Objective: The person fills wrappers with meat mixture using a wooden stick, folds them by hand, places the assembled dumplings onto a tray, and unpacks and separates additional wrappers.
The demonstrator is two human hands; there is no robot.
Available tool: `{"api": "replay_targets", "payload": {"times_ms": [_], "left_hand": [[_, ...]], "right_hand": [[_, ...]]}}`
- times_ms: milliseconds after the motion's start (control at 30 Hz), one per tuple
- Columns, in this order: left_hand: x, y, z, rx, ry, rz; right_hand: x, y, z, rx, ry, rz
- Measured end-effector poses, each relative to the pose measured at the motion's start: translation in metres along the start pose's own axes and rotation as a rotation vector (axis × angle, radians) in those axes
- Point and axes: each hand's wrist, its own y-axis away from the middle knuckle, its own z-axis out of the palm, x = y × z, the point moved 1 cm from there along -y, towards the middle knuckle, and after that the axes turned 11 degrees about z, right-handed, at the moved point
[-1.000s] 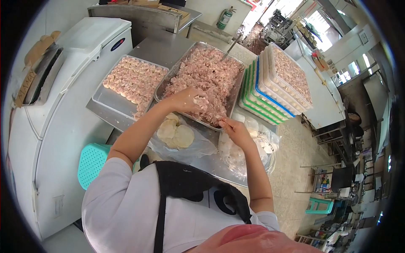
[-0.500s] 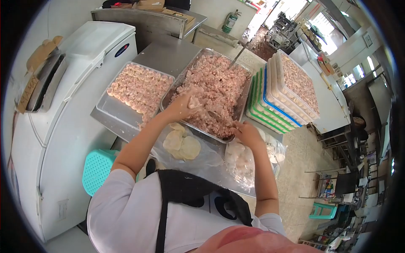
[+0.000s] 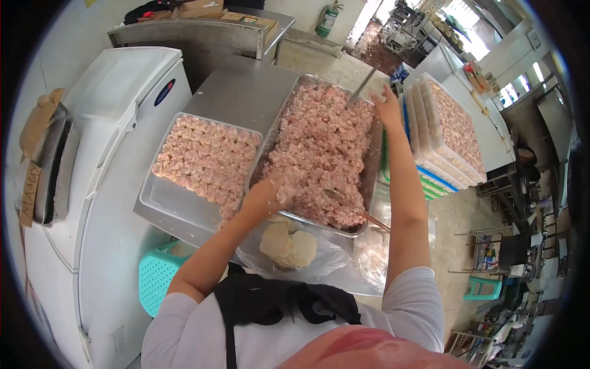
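Note:
A deep metal tray holds a large heap of pink minced meat. At its near left edge my left hand is curled around a pale, meat-smeared piece. My right hand is raised by the tray's far right side, fingers apart and holding nothing, near a metal handle that stands up from the meat. A spoon with a brown handle rests in the meat at the near right corner. Left of the tray, a clear plastic tray holds rows of filled dumplings. Round pale wrappers lie on plastic below.
Stacked trays of dumplings stand on the right. A plastic bag with white contents lies at the table's near edge. White freezers flank the left side, with a turquoise stool beside them. A fire extinguisher is behind.
My right hand has left the near right corner, let go of the spoon, and moved to the far right side. My left hand stays by the tray's left edge. The camera view has shifted.

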Motion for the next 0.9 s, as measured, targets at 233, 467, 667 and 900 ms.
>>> {"api": "replay_targets", "payload": {"times_ms": [233,467,667,900], "left_hand": [[-0.029,0.004,0.016,0.209,0.157,0.184],[-0.029,0.002,0.005,0.166,0.178,0.087],[-0.035,0.002,0.009,0.218,0.256,0.093],[-0.046,0.006,0.019,0.268,0.026,-0.053]], "right_hand": [[-0.058,-0.024,0.041,0.019,-0.361,0.391],[-0.051,0.011,0.047,-0.292,-0.227,0.168],[-0.085,0.101,-0.077,-0.231,-0.634,0.032],[-0.063,0.184,-0.139,-0.347,-0.564,0.029]]}}
